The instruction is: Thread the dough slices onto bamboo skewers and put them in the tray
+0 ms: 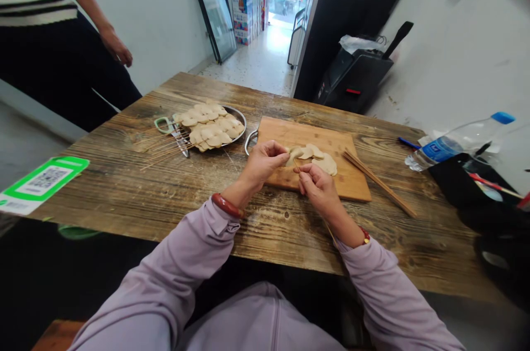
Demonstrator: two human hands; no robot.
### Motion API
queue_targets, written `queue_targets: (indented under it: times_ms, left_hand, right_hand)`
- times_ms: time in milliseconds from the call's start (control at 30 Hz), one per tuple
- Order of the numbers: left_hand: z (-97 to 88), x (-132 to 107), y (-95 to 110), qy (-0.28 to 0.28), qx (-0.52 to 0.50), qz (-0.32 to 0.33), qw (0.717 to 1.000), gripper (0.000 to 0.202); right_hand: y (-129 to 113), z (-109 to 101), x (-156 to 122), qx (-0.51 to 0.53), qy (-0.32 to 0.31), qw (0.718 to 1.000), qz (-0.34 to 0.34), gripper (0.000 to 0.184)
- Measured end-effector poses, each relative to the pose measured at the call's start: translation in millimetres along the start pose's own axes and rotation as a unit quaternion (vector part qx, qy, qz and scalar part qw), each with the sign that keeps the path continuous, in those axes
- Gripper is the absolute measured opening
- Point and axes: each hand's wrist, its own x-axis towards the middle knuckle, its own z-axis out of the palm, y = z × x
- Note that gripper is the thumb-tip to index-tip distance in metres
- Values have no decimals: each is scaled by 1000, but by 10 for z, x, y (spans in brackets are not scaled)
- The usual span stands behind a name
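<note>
My left hand (263, 163) is closed in a pinch on a thin, pale, round slice (295, 153) above the wooden cutting board (306, 129). Beside it, my right hand (319, 186) grips a thin wooden skewer (330, 232), whose lower end runs back under the wrist. The skewer's tip meets the slice between my hands; whether it pierces it there is hard to make out. More pale slices (326, 164) lie overlapped on the board just beyond my right hand. A bundle of bare skewers (383, 184) rests across the board's right edge.
Left of the board, a metal plate (243, 119) bears skewered slices (211, 127), sticks pointing left, beside green-handled scissors (164, 125). A water bottle (445, 144) and black holder (455, 174) stand right. A QR-code card (43, 182) is left. Another person (62, 58) stands beyond the table.
</note>
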Motion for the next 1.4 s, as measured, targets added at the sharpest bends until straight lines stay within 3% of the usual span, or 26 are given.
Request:
queue_targets:
  times_ms: [300, 433, 600, 833, 1000, 1400]
  left_hand:
    - [-1, -16, -37, -70, -37, -23, 997, 25]
    - [0, -7, -81, -57, -96, -87, 990, 34]
    - [19, -19, -157, -115, -115, -125, 979, 35]
    - [-11, 13, -75, -35, -156, -96, 982, 25]
    - [-24, 28, -11, 6, -186, -92, 978, 30]
    - [11, 33, -105, 15, -155, -78, 985, 34]
  right_hand:
    - [-26, 3, 12, 11, 15, 1000, 2, 28]
    - [-69, 26, 26, 63, 33, 997, 19, 32]
    - [-61, 74, 29, 75, 47, 996, 13, 39]
    - [-89, 108, -6, 38, 5, 999, 27, 36]
    - [-99, 131, -40, 11, 14, 1000, 14, 34]
    - [-11, 174, -63, -33, 29, 999, 10, 30]
